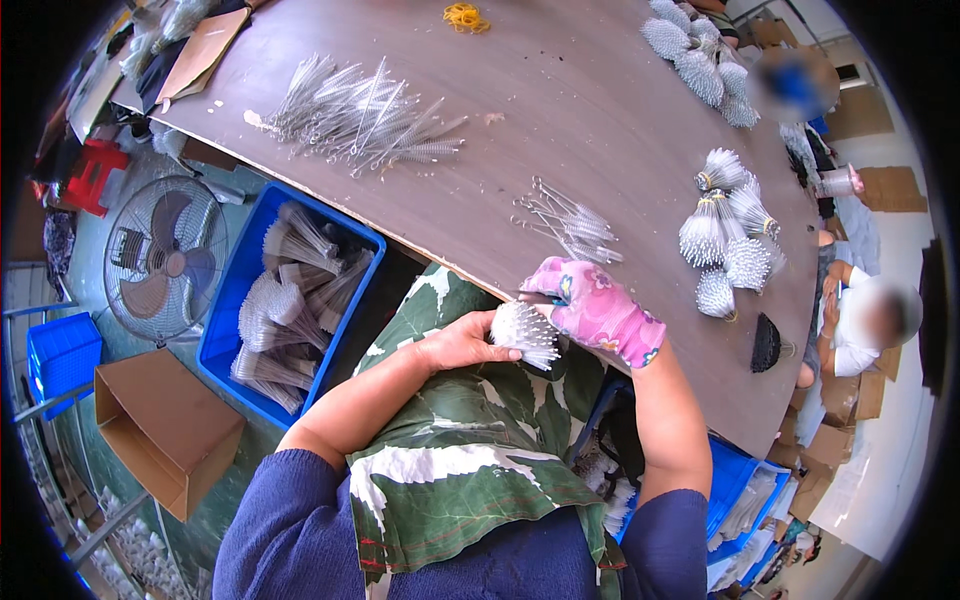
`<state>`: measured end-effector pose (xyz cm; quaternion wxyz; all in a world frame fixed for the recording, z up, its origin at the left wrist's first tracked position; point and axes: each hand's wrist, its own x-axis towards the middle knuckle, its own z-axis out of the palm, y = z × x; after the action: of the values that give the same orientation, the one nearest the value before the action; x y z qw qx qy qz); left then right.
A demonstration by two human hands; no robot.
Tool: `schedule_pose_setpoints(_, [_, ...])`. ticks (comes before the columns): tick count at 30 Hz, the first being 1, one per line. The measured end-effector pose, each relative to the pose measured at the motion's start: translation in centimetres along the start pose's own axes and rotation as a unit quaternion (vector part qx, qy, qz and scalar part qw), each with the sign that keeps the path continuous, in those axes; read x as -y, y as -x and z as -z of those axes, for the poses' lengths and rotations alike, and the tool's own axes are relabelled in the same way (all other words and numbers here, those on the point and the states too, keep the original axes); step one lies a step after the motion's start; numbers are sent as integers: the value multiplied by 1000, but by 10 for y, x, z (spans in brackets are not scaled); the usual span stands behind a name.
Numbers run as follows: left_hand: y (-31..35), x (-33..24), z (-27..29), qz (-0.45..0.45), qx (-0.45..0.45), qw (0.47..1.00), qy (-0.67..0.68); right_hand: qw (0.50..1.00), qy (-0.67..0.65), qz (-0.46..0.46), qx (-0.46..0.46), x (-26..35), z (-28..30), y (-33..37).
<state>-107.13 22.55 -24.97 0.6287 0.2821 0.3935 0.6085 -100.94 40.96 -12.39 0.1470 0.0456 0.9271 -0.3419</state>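
Note:
In my bare left hand [462, 343] is a bundle of small wire tube brushes [526, 336], its white tips fanned out toward the right. The hand is closed around the bundle's side, above my lap at the table edge. My right hand [598, 308] wears a pink flowered glove and is closed at the bundle's far side. Something thin and dark shows by its fingers, too small to name. Just beyond the hands, a few loose tube brushes [572, 222] lie on the table. A larger loose pile of tube brushes [355, 115] lies farther left.
Brown table [480, 130] with finished-looking brush bundles [730, 225] at right and yellow rubber bands [465, 17] at the far edge. Left of me stand a blue crate [213, 330] of brush bundles, a floor fan [165, 262] and a cardboard box [165, 425]. Another person [855, 320] sits at right.

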Motion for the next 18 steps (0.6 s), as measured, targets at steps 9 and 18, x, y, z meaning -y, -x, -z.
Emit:
schedule_pose_setpoints(9, [-4, -4, 2, 80, 5, 997, 21, 978, -160, -2, -134, -3, -1, 17])
schedule_pose_setpoints(18, [-3, 9, 11, 59, -55, 997, 19, 830, -405, -371, -102, 2, -1, 264])
